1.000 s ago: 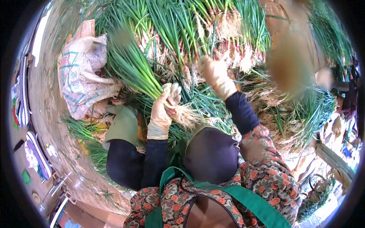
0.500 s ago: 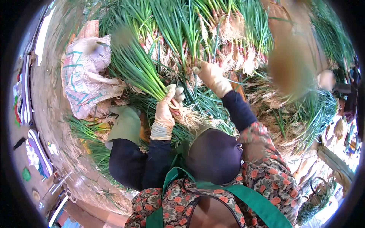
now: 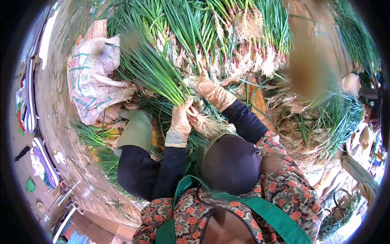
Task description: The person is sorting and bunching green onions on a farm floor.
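Observation:
A bunch of spring onions (image 3: 164, 81) slants across the middle, its green leaves toward the upper left and its pale roots toward my lap. My left hand (image 3: 180, 124), in a dirty pale glove, is closed around the stems just above the roots. Close against the right side of that bunch is my right hand (image 3: 209, 92), also gloved, with its fingers curled in toward the stems. What those fingers hold, if anything, is hidden. Beyond both hands lie more spring onions (image 3: 243, 57) in a row, with reddish bases and tangled roots.
A white woven sack (image 3: 95, 81) lies crumpled at the left. More spring onions (image 3: 337, 118) are heaped at the right, by a wooden board (image 3: 258, 103). My knees, in dark cloth, rise near the front. A brown blur covers part of the upper right view.
My right hand has moved left and toward me, from the row of spring onions to the bunch in my left hand. The left hand keeps its hold, almost in place.

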### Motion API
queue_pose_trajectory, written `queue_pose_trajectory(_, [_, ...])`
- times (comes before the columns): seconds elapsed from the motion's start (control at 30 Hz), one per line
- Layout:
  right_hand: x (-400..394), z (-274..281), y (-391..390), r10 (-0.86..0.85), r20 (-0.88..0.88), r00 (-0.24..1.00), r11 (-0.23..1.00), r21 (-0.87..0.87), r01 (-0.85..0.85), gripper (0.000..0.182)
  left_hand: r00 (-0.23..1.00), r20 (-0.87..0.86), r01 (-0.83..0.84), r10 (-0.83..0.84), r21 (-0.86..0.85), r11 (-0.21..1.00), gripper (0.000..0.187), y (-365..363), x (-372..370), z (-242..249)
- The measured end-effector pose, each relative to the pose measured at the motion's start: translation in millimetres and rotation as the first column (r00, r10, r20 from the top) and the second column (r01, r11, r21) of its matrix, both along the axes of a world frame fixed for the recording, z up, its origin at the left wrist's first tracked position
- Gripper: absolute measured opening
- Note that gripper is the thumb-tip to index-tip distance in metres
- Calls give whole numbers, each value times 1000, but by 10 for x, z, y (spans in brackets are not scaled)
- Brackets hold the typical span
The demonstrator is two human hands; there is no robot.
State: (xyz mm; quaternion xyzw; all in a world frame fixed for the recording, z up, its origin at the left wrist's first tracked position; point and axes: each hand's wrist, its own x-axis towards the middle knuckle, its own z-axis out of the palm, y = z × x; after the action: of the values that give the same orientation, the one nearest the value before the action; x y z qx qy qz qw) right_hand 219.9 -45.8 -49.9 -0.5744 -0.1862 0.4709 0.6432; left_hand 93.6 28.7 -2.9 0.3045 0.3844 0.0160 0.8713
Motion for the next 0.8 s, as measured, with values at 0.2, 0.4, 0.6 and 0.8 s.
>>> queue_pose_trajectory(0.2, [-183,-595,-303,470,882,-30,882,-469,37,11,971,237,31,33,-261,965,17,143,-39,181])
queue_pose_trajectory(0.4, [-208,150,-429,129,-225,966,991,54,-120,39,988,-133,105,-76,227,968,13,120,-57,-162])
queue_pose_trajectory(0.6, [-149,31,-238,-7,658,753,893,-335,301,27,983,-152,135,-103,214,968,20,17,-5,108])
queue_pose_trajectory(0.8, [-114,101,-829,848,328,416,499,-758,-419,35,992,40,-117,122,-101,988,31,334,-28,83])
